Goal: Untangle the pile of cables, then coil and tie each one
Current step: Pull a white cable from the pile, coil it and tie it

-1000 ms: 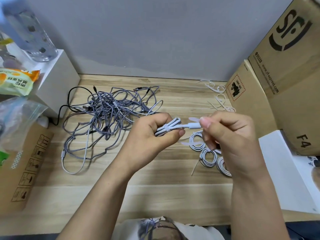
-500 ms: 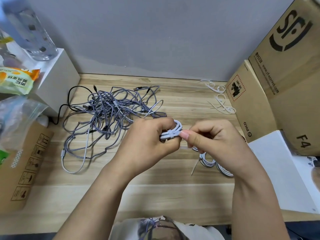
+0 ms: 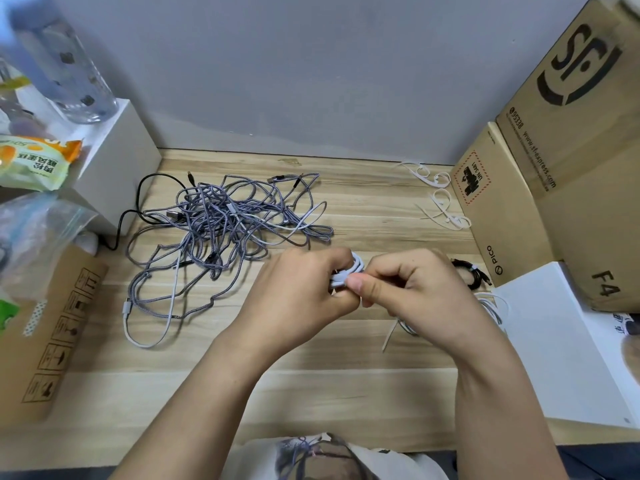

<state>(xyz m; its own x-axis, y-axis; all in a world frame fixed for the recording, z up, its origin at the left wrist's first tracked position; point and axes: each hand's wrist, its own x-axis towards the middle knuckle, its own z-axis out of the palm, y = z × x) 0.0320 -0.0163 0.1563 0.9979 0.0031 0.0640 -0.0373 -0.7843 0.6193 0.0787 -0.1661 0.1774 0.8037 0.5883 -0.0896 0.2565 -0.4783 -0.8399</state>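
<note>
A tangled pile of grey braided cables lies on the wooden desk at the left. My left hand grips a small coiled white cable above the desk's middle. My right hand meets it from the right, thumb and fingers pinching the coil where a tie wraps it. Most of the coil is hidden between my fingers. Coiled white cables lie behind my right wrist, partly hidden, and a coiled black cable lies just beyond them.
Loose white cable ties lie at the back right, beside stacked cardboard boxes. A white box sits at the right front. At the left stand a white box, snack bags, a bottle and a cardboard box.
My right hand has come in from the right, where it held the tie's tail out, and now presses against my left hand at the coil. Both hands have sunk slightly towards the desk.
</note>
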